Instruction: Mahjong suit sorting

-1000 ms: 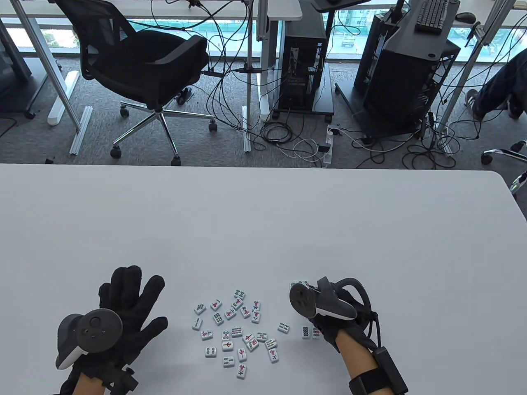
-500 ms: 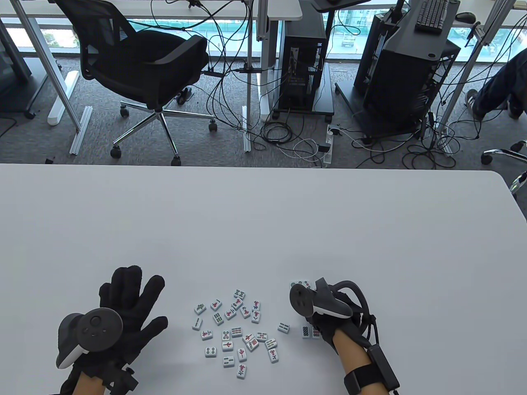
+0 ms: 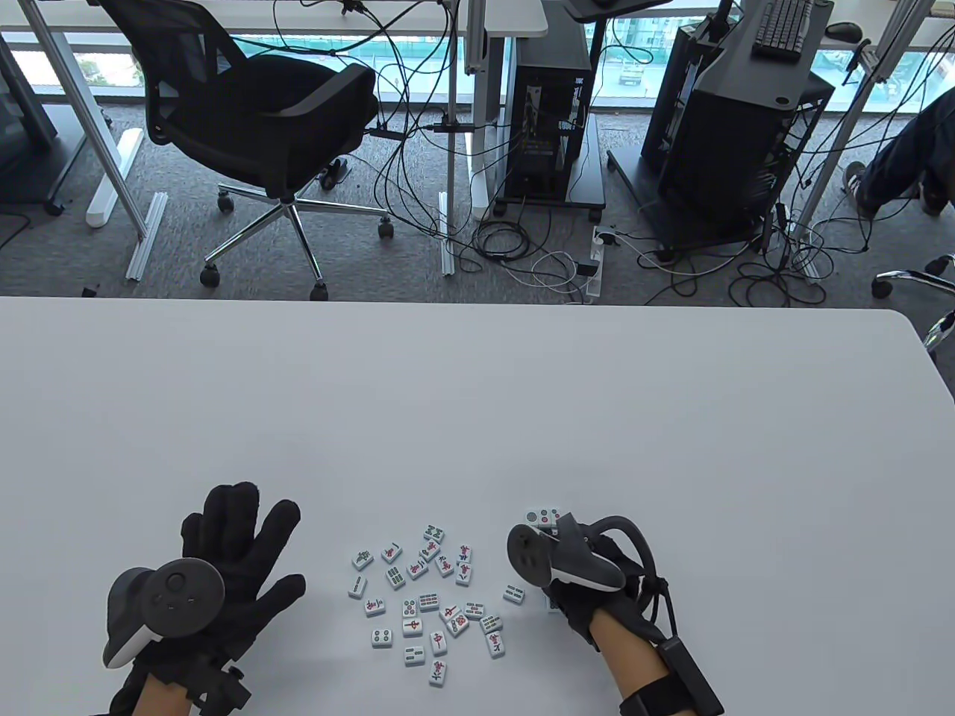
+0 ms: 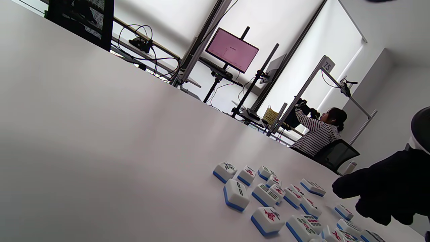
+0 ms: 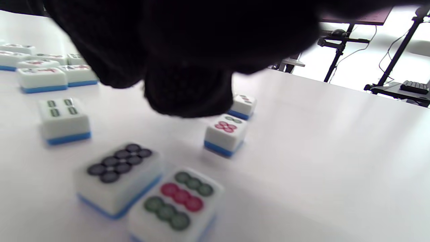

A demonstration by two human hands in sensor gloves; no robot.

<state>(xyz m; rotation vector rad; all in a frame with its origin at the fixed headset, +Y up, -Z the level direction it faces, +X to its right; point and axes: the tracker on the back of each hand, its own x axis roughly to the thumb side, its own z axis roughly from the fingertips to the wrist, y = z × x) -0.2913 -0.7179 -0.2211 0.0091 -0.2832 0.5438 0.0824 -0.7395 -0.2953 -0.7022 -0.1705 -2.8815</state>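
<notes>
Since the mahjong tiles (image 3: 429, 600) are small, rigid blocks with glossy tops, we judge them light, hard and a little slippery, best pinched across two opposite side faces. Most lie face up in a loose cluster on the table (image 3: 477, 388) between our hands; four circle-suit tiles (image 5: 146, 190) sit apart under the right hand (image 3: 589, 578). Whether its fingers are curled we cannot tell, though it holds no tile. Our left hand (image 3: 224, 567) rests flat, fingers spread, well left of the cluster.
</notes>
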